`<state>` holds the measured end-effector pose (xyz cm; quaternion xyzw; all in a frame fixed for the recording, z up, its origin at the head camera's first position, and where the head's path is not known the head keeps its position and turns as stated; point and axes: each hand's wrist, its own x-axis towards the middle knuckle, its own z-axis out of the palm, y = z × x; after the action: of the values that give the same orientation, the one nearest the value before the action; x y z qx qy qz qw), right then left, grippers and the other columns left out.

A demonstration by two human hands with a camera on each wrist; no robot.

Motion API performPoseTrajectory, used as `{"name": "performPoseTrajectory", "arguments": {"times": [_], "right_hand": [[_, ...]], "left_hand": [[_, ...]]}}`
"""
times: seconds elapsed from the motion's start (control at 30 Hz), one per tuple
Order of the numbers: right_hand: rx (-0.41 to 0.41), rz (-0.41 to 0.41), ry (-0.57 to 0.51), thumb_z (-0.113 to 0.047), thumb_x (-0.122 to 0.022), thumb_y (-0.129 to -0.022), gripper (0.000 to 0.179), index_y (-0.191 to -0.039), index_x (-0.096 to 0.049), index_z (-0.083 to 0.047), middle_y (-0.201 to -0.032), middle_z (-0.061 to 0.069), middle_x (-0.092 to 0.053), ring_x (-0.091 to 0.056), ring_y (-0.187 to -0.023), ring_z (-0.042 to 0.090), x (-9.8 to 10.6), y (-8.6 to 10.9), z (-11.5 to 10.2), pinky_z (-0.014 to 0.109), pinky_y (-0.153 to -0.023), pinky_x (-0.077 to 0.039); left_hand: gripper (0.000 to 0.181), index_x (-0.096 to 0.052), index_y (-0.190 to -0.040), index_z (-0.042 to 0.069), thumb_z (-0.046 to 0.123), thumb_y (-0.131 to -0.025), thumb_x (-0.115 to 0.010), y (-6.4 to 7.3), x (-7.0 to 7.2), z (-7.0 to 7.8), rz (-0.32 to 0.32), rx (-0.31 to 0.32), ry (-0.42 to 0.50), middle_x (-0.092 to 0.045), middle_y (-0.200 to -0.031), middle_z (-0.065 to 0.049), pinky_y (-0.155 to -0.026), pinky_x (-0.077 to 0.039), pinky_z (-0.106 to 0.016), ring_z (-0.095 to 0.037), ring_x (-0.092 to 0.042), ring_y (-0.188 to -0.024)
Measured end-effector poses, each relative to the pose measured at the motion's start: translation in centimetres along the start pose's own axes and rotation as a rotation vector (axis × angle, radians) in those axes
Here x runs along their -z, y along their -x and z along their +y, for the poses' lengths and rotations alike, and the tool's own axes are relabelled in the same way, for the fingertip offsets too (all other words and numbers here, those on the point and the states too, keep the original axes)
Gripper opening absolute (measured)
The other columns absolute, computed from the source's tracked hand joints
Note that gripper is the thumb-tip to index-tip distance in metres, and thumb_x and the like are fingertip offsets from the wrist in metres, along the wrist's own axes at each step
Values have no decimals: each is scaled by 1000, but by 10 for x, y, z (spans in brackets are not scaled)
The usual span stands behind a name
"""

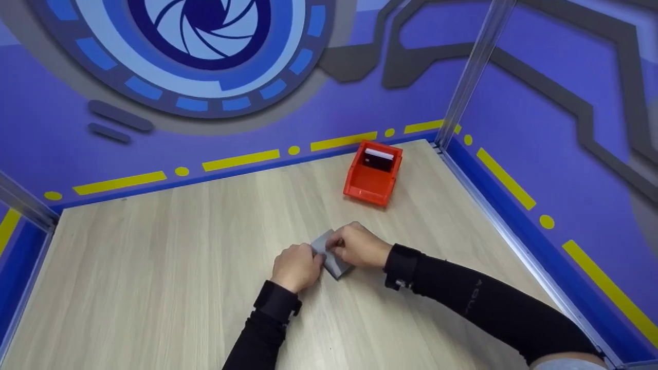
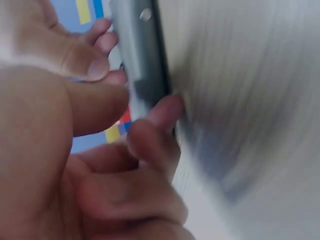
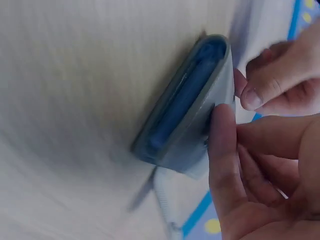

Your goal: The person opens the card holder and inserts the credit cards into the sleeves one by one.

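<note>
A small grey wallet [image 1: 336, 266] lies on the wooden table, between both hands. A round metal snap shows near its end in the left wrist view. The right wrist view looks into the bluish inside of the folded wallet [image 3: 187, 92]. My left hand [image 1: 296, 268] grips its left edge, thumb on the upper face and fingers curled at the side. On the upper face, my right hand [image 1: 360, 245] has thumb and forefinger drawn together, pinching at the wallet. The exact part between those fingertips is hidden.
Beyond the hands, a red open-front bin [image 1: 367, 187] stands near the back wall, with a dark, white-edged flat item [image 1: 379, 159] inside. Purple printed panels [image 1: 247, 139] enclose the table's back and sides. A metal rail [image 1: 493, 226] runs along the right edge.
</note>
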<state>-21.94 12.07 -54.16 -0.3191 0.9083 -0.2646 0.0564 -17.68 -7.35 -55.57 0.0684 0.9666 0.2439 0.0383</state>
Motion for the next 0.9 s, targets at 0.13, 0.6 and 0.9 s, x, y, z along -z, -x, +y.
{"name": "performPoseTrajectory", "arguments": {"times": [0.13,0.6,0.9], "right_hand": [[-40,-9,-43,-2,-79,-95,13,-101,-85,-11,-97,1,-82,-70,-91,14,3,5,9,33,-86,-58],[-331,-88,79,-28,-85,-98,27,-76,-79,-13,-75,-6,-62,-53,-72,13,14,8,15,27,-66,-40],[-343,-127,61,-29,-87,-96,35,-65,-74,-16,-62,-8,-53,-49,-71,15,17,7,20,30,-66,-38]], "left_hand": [[38,-66,-76,9,34,-103,-76,2,-9,6,61,23,13,-70,-77,-12,-58,-49,-44,-25,-64,-65],[42,-61,-73,13,38,-100,-81,-1,-10,6,91,84,10,-64,-74,-5,-59,-44,-41,-21,-57,-65],[51,-47,-67,19,36,-100,-81,-5,-12,5,60,77,55,-48,-68,3,-55,-34,-35,-17,-46,-61]]}}
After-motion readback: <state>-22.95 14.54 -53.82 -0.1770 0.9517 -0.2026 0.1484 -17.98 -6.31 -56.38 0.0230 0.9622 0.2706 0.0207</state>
